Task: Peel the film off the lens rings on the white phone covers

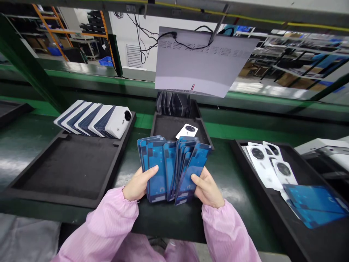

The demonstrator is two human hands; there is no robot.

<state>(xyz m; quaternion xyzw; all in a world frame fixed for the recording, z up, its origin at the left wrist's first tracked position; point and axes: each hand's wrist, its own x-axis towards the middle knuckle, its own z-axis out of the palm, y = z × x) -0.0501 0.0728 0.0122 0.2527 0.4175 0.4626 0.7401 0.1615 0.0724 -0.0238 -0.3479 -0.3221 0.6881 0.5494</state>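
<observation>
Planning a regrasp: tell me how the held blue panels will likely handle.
The blue panels look thin yet straight-edged, so probably stiff. Fanned between left hand and right hand, they may slide apart. Their glossy faces could be slippery.

Head cam looks fwd & dn, close over the bench (229, 171).

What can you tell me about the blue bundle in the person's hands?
The blue bundle is an unevenly fanned stack of thin, rectangular, dark-edged panels, their blue faces glossy like plastic film. Pale strips and small curved whitish marks show near the lower ends. The left hand grips one side and the right hand the other, thumbs in front. Whether it touches the green worktop below is unclear.
</observation>
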